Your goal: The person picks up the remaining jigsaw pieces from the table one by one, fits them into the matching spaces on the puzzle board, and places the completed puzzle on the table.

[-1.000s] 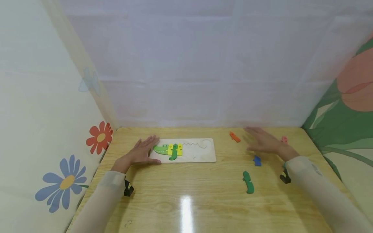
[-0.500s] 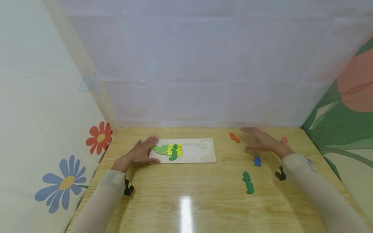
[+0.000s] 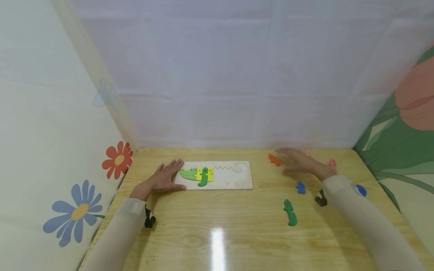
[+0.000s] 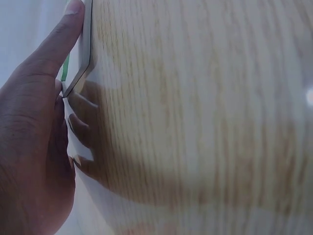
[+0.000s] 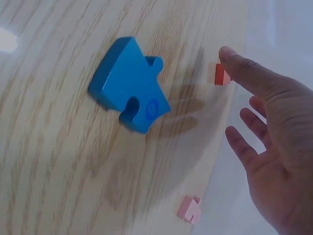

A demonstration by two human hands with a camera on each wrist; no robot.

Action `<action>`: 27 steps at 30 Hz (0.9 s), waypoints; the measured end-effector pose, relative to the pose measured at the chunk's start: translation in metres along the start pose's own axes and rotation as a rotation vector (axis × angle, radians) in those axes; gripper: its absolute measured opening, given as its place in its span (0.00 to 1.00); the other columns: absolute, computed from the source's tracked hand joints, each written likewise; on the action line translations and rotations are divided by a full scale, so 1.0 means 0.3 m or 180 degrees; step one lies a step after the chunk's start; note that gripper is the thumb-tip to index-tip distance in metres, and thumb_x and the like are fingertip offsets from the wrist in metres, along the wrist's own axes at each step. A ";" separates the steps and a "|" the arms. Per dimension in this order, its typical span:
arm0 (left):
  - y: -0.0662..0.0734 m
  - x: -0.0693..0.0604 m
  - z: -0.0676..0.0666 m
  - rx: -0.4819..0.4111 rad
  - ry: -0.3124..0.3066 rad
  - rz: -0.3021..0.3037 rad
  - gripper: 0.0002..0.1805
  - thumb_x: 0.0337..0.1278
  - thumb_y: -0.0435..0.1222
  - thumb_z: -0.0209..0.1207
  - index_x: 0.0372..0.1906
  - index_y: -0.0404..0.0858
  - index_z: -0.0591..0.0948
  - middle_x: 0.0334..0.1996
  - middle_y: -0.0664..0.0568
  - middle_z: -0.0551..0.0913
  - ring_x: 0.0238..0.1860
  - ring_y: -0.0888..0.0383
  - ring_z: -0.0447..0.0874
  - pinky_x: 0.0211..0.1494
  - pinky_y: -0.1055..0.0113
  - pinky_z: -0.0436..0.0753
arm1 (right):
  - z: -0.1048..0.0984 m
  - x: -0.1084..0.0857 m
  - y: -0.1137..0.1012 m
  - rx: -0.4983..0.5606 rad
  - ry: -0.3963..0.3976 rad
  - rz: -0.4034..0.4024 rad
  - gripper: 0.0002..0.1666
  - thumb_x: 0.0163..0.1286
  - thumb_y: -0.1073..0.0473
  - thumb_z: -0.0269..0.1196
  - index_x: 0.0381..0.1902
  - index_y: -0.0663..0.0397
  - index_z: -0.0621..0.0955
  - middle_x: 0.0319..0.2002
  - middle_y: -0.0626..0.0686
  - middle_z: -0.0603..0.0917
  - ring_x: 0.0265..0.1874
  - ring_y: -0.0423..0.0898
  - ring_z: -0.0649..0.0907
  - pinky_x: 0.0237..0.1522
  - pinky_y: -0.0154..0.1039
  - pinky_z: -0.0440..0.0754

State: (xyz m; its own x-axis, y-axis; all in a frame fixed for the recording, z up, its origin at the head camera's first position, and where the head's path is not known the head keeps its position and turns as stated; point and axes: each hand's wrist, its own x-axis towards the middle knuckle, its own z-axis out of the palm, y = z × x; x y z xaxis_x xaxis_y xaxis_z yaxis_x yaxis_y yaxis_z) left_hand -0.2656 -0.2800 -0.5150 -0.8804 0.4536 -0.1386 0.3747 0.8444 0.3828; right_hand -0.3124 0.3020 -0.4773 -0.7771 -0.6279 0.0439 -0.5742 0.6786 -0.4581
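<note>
A pale wooden puzzle board lies at the back left of the table, with a green crocodile head, yellow pieces and a green leg piece at its left part. My left hand rests at the board's left end, fingers spread along the far corner and the straight thumb touching the near edge. My right hand hovers over the table with fingers loosely extended, holding nothing. Left of its fingertips lies an orange puzzle piece. A blue puzzle piece lies below the hand.
A dark green piece lies nearer on the right. Pink pieces sit towards the back right, one partly behind my hand. Something round and blue shows beside the right sleeve. A pale cloth wall rises behind the table.
My right hand has drifted slightly left, towards the orange piece, uncovering a pink piece and the round blue thing. My left hand and the board have stayed put.
</note>
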 end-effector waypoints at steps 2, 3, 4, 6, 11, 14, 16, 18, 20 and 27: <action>-0.002 0.000 0.001 0.0011 -0.0001 0.0000 0.63 0.58 0.65 0.69 0.86 0.35 0.52 0.86 0.39 0.49 0.85 0.36 0.42 0.81 0.29 0.39 | 0.005 0.007 -0.002 0.0001 -0.0012 0.0011 0.52 0.61 0.59 0.80 0.75 0.73 0.68 0.73 0.76 0.69 0.71 0.76 0.70 0.68 0.70 0.72; -0.002 0.000 0.001 0.0025 -0.0004 -0.0003 0.64 0.58 0.65 0.69 0.86 0.35 0.52 0.86 0.39 0.49 0.85 0.36 0.42 0.81 0.29 0.39 | 0.008 0.011 0.000 0.0002 -0.0018 0.0014 0.52 0.61 0.59 0.80 0.76 0.73 0.68 0.73 0.76 0.69 0.70 0.76 0.71 0.67 0.70 0.73; -0.003 0.000 0.001 0.0031 -0.0006 -0.0006 0.64 0.58 0.65 0.69 0.86 0.35 0.52 0.86 0.39 0.49 0.85 0.36 0.42 0.81 0.29 0.39 | 0.011 0.014 0.000 0.0005 -0.0026 0.0021 0.52 0.62 0.59 0.80 0.76 0.73 0.68 0.73 0.76 0.69 0.70 0.76 0.71 0.67 0.70 0.74; -0.005 -0.002 0.000 0.0034 -0.0014 -0.0018 0.64 0.58 0.65 0.69 0.86 0.35 0.52 0.86 0.39 0.49 0.85 0.36 0.42 0.81 0.29 0.39 | 0.015 0.021 0.002 -0.0031 -0.0030 0.0019 0.51 0.62 0.58 0.80 0.76 0.73 0.68 0.73 0.77 0.69 0.70 0.76 0.71 0.66 0.70 0.74; -0.009 -0.004 -0.001 0.0035 -0.0017 -0.0051 0.64 0.58 0.64 0.70 0.86 0.35 0.52 0.86 0.39 0.49 0.85 0.36 0.42 0.81 0.29 0.40 | 0.024 0.037 0.002 -0.0050 -0.0062 0.0067 0.50 0.63 0.57 0.79 0.76 0.72 0.68 0.73 0.75 0.70 0.70 0.75 0.71 0.70 0.69 0.71; -0.011 -0.003 0.002 0.0039 -0.0010 -0.0068 0.64 0.57 0.64 0.70 0.86 0.35 0.53 0.86 0.39 0.49 0.85 0.35 0.43 0.81 0.29 0.40 | 0.027 0.044 0.000 -0.0047 -0.0088 0.0072 0.49 0.64 0.58 0.79 0.75 0.73 0.69 0.72 0.75 0.71 0.70 0.75 0.71 0.71 0.69 0.70; -0.014 -0.003 0.004 0.0044 -0.0004 -0.0076 0.64 0.57 0.65 0.70 0.86 0.35 0.53 0.86 0.39 0.50 0.85 0.35 0.43 0.81 0.29 0.40 | 0.029 0.049 -0.003 -0.0008 -0.0109 0.0070 0.48 0.64 0.60 0.78 0.75 0.74 0.69 0.72 0.76 0.71 0.69 0.75 0.72 0.70 0.69 0.71; -0.017 -0.003 0.006 0.0049 0.0004 -0.0081 0.64 0.57 0.65 0.70 0.86 0.35 0.53 0.86 0.39 0.50 0.85 0.35 0.43 0.81 0.29 0.41 | 0.030 0.056 -0.005 0.0036 -0.0135 0.0061 0.48 0.64 0.61 0.78 0.74 0.75 0.68 0.72 0.77 0.70 0.69 0.76 0.72 0.68 0.69 0.72; -0.019 -0.002 0.009 0.0040 0.0021 -0.0060 0.64 0.57 0.65 0.70 0.86 0.35 0.53 0.86 0.39 0.50 0.85 0.35 0.43 0.81 0.29 0.40 | 0.032 0.064 -0.005 0.0089 -0.0161 0.0074 0.47 0.64 0.63 0.78 0.74 0.75 0.68 0.71 0.77 0.70 0.68 0.76 0.73 0.67 0.68 0.74; -0.019 -0.005 0.009 -0.0015 0.0065 -0.0032 0.63 0.58 0.63 0.71 0.86 0.35 0.53 0.85 0.38 0.50 0.85 0.36 0.43 0.81 0.28 0.40 | 0.040 0.086 0.012 0.0108 -0.0197 0.0093 0.46 0.62 0.66 0.78 0.73 0.75 0.69 0.70 0.76 0.73 0.66 0.75 0.75 0.67 0.68 0.75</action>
State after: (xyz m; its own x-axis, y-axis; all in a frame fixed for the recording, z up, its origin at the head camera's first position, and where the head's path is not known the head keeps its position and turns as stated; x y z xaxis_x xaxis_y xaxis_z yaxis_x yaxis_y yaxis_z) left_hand -0.2657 -0.2848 -0.5194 -0.8899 0.4390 -0.1239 0.3644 0.8475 0.3859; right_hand -0.3314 0.2836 -0.4885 -0.7753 -0.6311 -0.0244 -0.5416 0.6843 -0.4883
